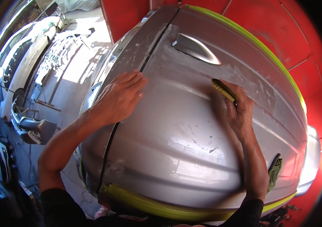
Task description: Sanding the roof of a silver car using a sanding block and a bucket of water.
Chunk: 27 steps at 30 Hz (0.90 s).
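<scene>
A silver-grey car roof (168,109) stretches out below me, with dull, scuffed patches around a silver shark-fin antenna (197,49) at its far side. My left hand (120,96) lies with its fingers stretched out on the roof, beside a long black seam (157,39). To the right, my right hand (240,108) is closed around a curled yellow piece that looks like sandpaper (223,90). That piece is over the roof, nearer than the antenna; whether it touches the surface I cannot tell. Dark specks (202,142) dot the panel between my arms.
Yellow-green masking tape (146,206) borders the roof's near and far right edges. A dark green cloth (275,172) lies by my right forearm. Red panels (274,30) stand beyond. On the left are a loose bumper (36,126) and a white vehicle (24,68).
</scene>
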Tool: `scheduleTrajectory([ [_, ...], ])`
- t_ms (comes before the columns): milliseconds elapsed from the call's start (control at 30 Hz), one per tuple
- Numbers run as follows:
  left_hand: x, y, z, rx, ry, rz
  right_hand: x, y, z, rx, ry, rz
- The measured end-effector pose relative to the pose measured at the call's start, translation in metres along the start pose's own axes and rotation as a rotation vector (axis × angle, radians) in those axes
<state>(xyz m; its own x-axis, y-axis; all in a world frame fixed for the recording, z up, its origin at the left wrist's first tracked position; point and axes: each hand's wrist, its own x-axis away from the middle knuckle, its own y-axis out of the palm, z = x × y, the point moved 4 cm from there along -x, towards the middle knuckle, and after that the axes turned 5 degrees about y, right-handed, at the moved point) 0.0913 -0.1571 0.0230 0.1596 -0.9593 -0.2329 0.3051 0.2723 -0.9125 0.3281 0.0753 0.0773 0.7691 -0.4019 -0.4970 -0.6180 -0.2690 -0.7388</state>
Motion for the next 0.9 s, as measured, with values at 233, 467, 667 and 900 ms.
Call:
scheduleTrajectory([
  [233, 0.013, 0.005, -0.005, 0.033, -0.007, 0.111, 0.035, 0.019, 0.017, 0.359, -0.003, -0.251],
  [467, -0.005, 0.009, 0.001, 0.006, 0.038, 0.104, 0.003, 0.068, -0.014, 0.204, -0.138, -0.25],
  [667, 0.015, 0.005, -0.023, -0.195, 0.173, -0.068, -0.006, 0.098, -0.013, 0.185, -0.356, -0.14],
  [900, -0.02, 0.026, 0.0, -0.173, 0.247, -0.176, 0.095, -0.008, 0.039, 0.281, -0.176, -0.02],
])
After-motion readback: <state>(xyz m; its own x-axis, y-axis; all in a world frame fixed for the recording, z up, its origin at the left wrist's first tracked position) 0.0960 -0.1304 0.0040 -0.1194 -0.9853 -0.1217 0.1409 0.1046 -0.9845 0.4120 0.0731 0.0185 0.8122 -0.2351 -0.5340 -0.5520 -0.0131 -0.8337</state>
